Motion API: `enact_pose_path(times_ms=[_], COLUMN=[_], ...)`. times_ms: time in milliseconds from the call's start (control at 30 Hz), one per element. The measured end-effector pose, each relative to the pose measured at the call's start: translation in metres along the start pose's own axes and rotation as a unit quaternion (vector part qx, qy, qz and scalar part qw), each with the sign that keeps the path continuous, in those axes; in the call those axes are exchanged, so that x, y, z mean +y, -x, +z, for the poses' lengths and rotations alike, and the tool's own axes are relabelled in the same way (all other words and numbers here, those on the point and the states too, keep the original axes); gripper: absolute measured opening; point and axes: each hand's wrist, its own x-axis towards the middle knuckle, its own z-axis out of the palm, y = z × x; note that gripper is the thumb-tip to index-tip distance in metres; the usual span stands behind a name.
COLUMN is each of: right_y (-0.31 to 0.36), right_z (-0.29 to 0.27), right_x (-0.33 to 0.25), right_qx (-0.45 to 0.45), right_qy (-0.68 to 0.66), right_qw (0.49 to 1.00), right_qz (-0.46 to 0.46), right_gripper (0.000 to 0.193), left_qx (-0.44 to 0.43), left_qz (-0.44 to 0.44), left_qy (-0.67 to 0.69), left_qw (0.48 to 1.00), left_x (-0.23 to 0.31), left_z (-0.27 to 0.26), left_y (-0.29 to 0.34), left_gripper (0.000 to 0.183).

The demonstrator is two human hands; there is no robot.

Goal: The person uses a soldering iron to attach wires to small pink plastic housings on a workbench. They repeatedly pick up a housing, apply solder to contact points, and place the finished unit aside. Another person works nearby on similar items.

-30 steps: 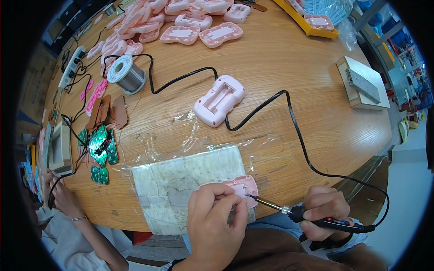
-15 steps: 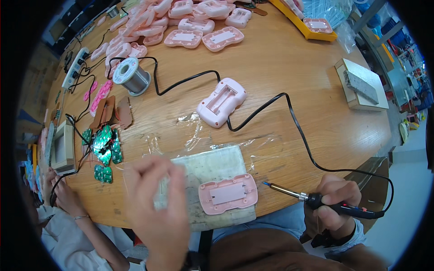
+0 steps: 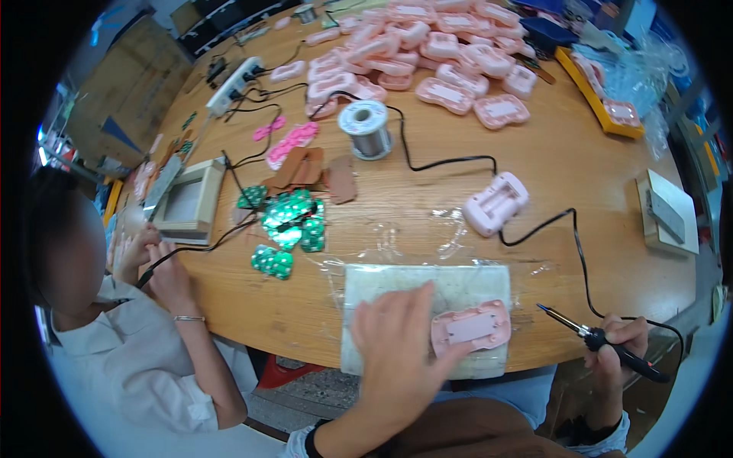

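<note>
Left hand [image 3: 395, 347] | palm down by pink shell [image 3: 472, 328] | grip spread, empty | right hand [image 3: 620, 343] | grip closed round soldering iron [image 3: 592, 336]

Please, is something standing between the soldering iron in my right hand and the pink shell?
Nothing visible stands between the soldering iron and the pink shell; a gap of tabletop separates them. Your left hand is on the opposite side, its thumb overlapping the shell's lower left edge.

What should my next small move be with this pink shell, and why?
I'd probably steady the shell by its edge with your left hand before bringing the iron closer: that hand is open, not gripping it, and the iron, in your right hand, points toward it with its tip clear.
</note>
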Motion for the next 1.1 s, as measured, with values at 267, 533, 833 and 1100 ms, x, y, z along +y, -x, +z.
enact_pose_path(times_ms=[267,533,833,1100], right_y=[-0.015,-0.024,-0.026,-0.048], right_z=[0.014,0.025,0.033,0.059], right_x=[0.005,0.002,-0.019,-0.04], right_qx=[-0.038,-0.063,-0.005,-0.132], right_qy=[0.034,0.036,0.009,-0.098], right_qw=[0.998,0.996,0.999,0.973], right_qz=[-0.032,-0.049,-0.041,0.159], right_gripper=[0.026,0.028,0.026,0.046], left_qx=[0.206,0.176,0.269,0.182], left_qz=[-0.109,-0.062,0.032,0.264], left_qy=[-0.105,-0.283,-0.146,-0.147], left_qw=[0.967,0.941,0.952,0.936], left_x=[-0.105,-0.112,-0.077,0.005], left_z=[-0.054,-0.009,-0.075,-0.042], left_y=[-0.055,-0.147,-0.081,0.005], left_gripper=[0.012,0.022,0.014,0.023])
